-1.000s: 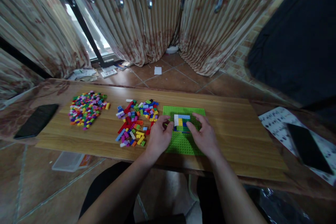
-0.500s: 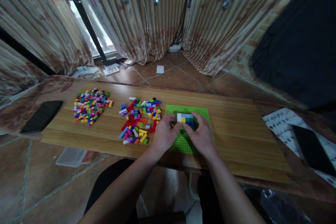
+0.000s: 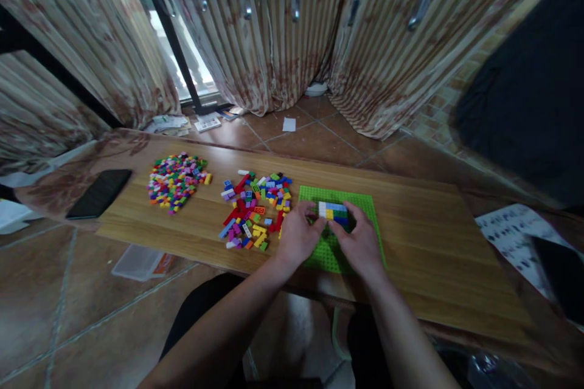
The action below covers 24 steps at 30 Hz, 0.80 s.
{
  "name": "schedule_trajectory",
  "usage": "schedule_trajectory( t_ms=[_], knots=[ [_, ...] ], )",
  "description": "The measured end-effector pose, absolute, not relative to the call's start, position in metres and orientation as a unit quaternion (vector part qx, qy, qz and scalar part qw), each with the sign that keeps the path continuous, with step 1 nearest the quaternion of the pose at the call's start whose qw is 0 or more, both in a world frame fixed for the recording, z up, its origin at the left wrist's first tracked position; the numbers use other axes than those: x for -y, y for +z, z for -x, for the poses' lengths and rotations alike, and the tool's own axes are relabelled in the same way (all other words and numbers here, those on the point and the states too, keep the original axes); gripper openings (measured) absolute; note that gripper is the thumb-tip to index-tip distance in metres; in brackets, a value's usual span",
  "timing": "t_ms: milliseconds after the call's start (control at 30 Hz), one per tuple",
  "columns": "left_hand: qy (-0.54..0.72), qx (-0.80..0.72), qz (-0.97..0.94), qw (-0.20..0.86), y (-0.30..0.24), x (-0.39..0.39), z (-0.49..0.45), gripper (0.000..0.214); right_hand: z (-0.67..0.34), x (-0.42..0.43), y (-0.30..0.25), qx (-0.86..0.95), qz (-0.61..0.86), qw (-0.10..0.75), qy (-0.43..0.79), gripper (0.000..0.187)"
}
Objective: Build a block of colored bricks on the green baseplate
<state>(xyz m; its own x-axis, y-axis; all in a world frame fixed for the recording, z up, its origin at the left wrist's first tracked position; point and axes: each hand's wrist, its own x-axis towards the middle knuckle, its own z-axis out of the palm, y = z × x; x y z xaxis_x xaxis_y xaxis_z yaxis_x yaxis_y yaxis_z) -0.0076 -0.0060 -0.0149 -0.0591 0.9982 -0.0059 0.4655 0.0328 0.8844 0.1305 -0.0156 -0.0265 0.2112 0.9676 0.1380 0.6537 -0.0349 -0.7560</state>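
Note:
A small block of joined toy bricks [image 3: 334, 211], white, light blue, yellow, green and dark blue, is over the middle of the green baseplate [image 3: 310, 193]. My left hand [image 3: 301, 234] grips its left side, thumb at the near edge and fingers curled round the far left. On the right side my right hand [image 3: 362, 240] holds it the same way, its thumb almost meeting the left one. Whether the block is pressed onto the baseplate or just above it, I cannot tell. The undersides of the fingers are hidden.
Left of the baseplate lie scattered loose bricks [image 3: 260, 209], and beyond them a dense heap of small bricks [image 3: 176, 182]. A black phone [image 3: 99, 193] rests at the far left. To the right are a printed sheet [image 3: 515, 237] and a dark flat device [image 3: 559, 276].
The whole view has shifted, so the table and hands appear slightly farther right and lower. Both hands keep their hold on the brick block, with little visible finger movement.

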Motion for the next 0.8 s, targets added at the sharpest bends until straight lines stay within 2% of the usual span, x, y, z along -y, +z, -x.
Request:
schedule_trajectory(
  t_ms=[300, 400, 567, 700, 800],
  knots=[
    [0.382, -0.559, -0.651, 0.344, -0.004, -0.010, 0.044, 0.019, -0.150, 0.014, -0.035, 0.578, 0.679, 0.396, 0.218, 0.063],
    [0.321, -0.527, -0.701, 0.359, 0.016, -0.021, 0.090, 0.014, -0.151, 0.014, -0.033, 0.577, 0.687, 0.390, 0.208, 0.061],
    [0.187, -0.559, -0.725, 0.356, 0.044, -0.019, 0.154, 0.014, -0.150, 0.014, -0.031, 0.577, 0.694, 0.385, 0.194, 0.059],
    [0.077, -0.576, -0.728, 0.363, 0.044, -0.010, 0.159, 0.022, -0.151, 0.014, -0.032, 0.587, 0.692, 0.382, 0.176, 0.056],
    [0.041, -0.587, -0.722, 0.364, 0.039, -0.008, 0.150, 0.032, -0.152, 0.015, -0.033, 0.597, 0.688, 0.378, 0.167, 0.054]
  ],
)
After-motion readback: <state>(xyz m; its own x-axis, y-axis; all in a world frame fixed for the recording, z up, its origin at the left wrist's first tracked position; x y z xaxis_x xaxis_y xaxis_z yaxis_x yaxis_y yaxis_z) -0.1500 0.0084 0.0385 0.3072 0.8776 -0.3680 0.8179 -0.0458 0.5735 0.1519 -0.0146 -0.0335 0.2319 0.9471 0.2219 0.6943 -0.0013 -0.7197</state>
